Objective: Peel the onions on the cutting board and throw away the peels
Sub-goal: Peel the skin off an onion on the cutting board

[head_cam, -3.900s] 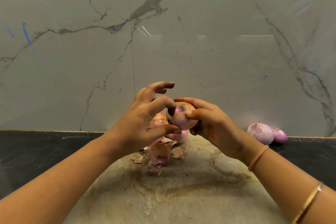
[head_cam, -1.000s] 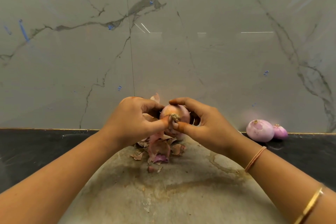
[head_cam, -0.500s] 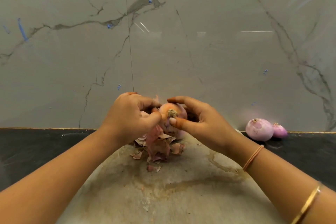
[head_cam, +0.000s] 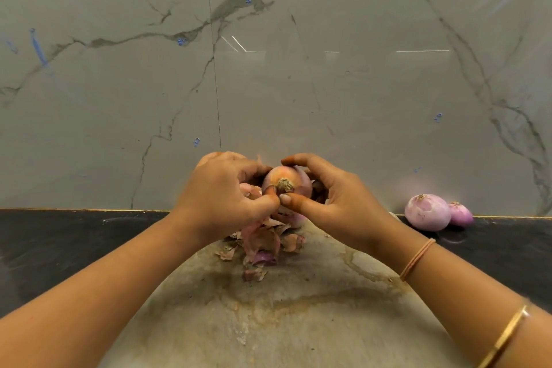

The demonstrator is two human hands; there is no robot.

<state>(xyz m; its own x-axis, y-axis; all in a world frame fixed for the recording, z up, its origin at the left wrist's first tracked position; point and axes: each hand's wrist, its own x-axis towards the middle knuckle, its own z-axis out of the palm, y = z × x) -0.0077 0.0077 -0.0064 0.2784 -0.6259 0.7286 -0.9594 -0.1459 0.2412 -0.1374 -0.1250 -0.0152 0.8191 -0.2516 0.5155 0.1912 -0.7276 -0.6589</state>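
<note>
Held onion (head_cam: 294,178) is now facing root-end to camera, above the far end of the cutting board (head_cam: 298,323); seconds ago it was showing its side. Right grip (head_cam: 337,203) is cupping it, fingers curling over the top, thumb under the root tuft. Left grip (head_cam: 221,197), spread earlier, is now curling in and pinching at the root. Probably starting the next skin strip. Peels (head_cam: 263,242) are still piling on the board, undiscarded. Two peeled onions (head_cam: 427,212) are sitting on the dark surface (head_cam: 59,242).
</note>
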